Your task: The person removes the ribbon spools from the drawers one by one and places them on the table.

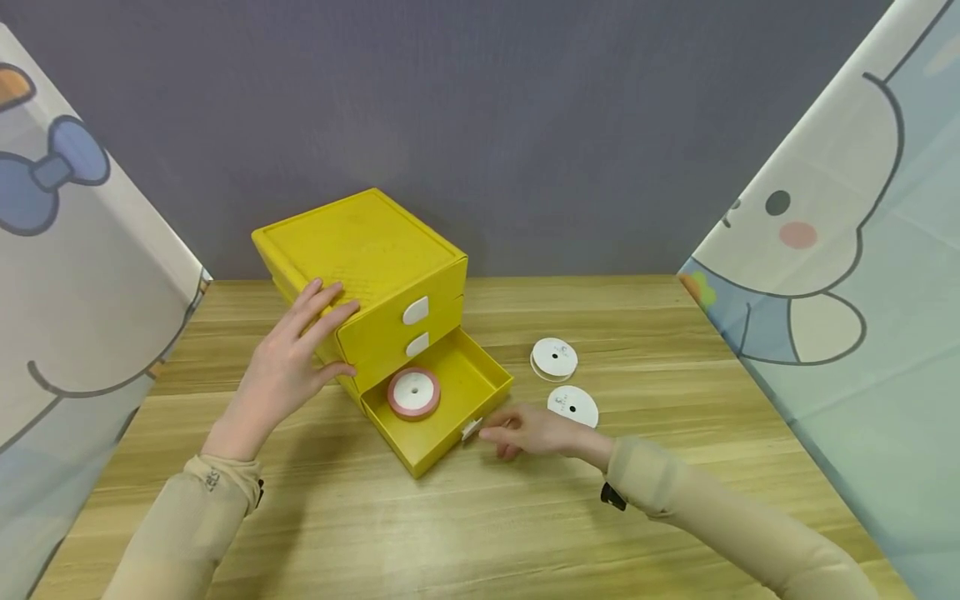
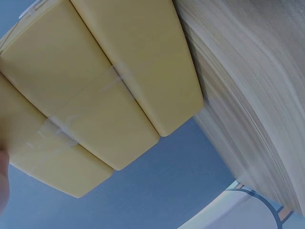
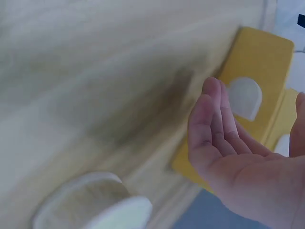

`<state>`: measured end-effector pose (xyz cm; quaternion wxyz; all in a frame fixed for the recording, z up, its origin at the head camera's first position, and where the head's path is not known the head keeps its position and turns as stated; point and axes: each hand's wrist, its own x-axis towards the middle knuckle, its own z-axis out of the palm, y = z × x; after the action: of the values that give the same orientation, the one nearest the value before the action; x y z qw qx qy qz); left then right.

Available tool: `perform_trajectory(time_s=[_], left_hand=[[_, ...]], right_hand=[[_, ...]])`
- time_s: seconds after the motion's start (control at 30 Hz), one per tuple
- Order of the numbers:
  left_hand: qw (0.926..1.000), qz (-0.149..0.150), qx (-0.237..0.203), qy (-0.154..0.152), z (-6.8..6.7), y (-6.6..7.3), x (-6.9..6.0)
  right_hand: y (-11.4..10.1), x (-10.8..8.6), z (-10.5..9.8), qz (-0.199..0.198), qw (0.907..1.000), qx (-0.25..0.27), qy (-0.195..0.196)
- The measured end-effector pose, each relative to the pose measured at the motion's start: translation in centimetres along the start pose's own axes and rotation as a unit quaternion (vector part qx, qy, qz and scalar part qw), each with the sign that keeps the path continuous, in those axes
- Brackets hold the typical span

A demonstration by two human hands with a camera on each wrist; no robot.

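Observation:
A yellow drawer box (image 1: 360, 242) stands at the left middle in the head view, its lowest drawer (image 1: 457, 375) pulled out. Inside that drawer lies a ribbon spool (image 1: 414, 393) with a white face and pink rim. My left hand (image 1: 288, 367) rests on the box's near left top edge, fingers spread and thumb by the front corner. Beside the drawer's white pull tab (image 1: 471, 428) is my right hand (image 1: 528, 429), its fingers loosely bent. In the right wrist view the tab (image 3: 245, 98) sits between fingers and thumb, with no grip on it visible.
Two white spools, one farther back (image 1: 554, 358) and one nearer (image 1: 573, 405), lie on the wooden table (image 1: 390, 533) right of the drawer. The nearer one is partly behind my right hand. A grey wall (image 1: 525, 133) rises behind, with printed cloth panels at both sides.

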<state>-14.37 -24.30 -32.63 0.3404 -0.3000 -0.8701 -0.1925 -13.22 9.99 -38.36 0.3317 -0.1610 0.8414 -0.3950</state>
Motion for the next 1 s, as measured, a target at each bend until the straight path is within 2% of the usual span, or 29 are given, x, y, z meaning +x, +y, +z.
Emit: perform_trajectory(time_s=[0.13, 0.3, 0.5, 0.67, 0.8, 1.0], left_hand=[[1.0, 0.0, 0.0, 0.002, -0.1, 0.0, -0.1], [1.0, 0.001, 0.001, 0.002, -0.2, 0.1, -0.1], [1.0, 0.001, -0.003, 0.0, 0.0, 0.0, -0.1], [1.0, -0.002, -0.008, -0.004, 0.1, 0.0, -0.1], [1.0, -0.003, -0.006, -0.003, 0.1, 0.0, -0.1], [1.0, -0.002, -0.001, -0.002, 0.0, 0.1, 0.0]], right_hand=[[-1.0, -0.6, -1.1, -0.015, 0.9996, -0.025, 0.004], [-2.8, -1.2, -2.4, -0.053, 0.9962, -0.069, -0.001], [-5.2, -1.3, -3.5, -0.075, 0.9933, -0.087, 0.008], [-6.8, -0.5, -3.9, -0.078, 0.9896, -0.12, 0.015], [-7.9, 0.8, -3.9, -0.081, 0.985, -0.152, 0.005], [-9.1, 2.9, -4.1, -0.06, 0.9822, -0.177, -0.014]])
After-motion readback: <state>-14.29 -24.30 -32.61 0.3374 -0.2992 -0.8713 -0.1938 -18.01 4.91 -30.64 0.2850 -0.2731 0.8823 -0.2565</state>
